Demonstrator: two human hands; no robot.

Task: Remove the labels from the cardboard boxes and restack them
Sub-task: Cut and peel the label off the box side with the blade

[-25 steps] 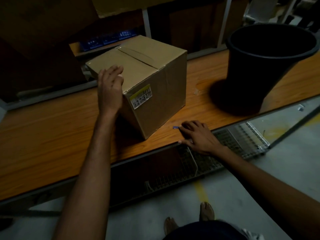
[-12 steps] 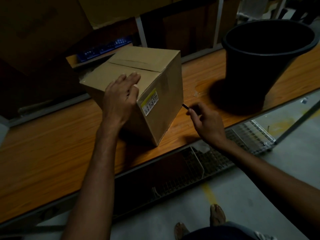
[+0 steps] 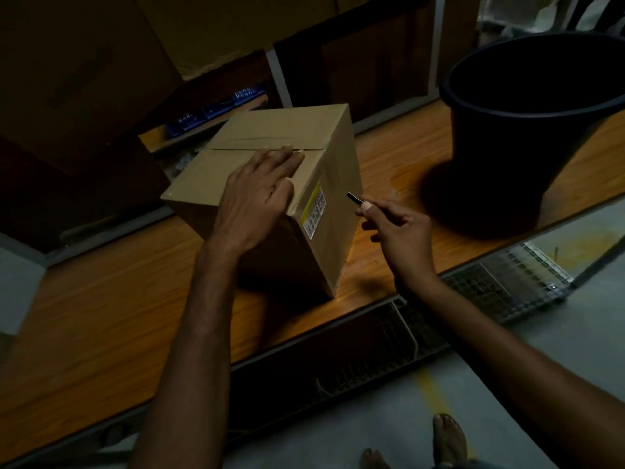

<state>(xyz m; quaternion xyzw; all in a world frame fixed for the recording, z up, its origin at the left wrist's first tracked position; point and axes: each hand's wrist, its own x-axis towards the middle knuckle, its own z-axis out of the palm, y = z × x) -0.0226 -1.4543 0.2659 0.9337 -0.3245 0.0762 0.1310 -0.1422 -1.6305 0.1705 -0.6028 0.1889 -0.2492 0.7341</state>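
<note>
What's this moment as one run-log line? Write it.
left hand: flat on cardboard box | right hand: pinches small dark tool near label | label: not yet removed

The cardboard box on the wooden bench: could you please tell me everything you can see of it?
The cardboard box is plain brown, its top flaps closed and taped along the seam. A small label with a yellow strip and printed codes is stuck high on its right face. It stands on the wooden bench, left of a black bucket. The left hand rests flat on its top; the right hand pinches a small dark tool close by that face.
</note>
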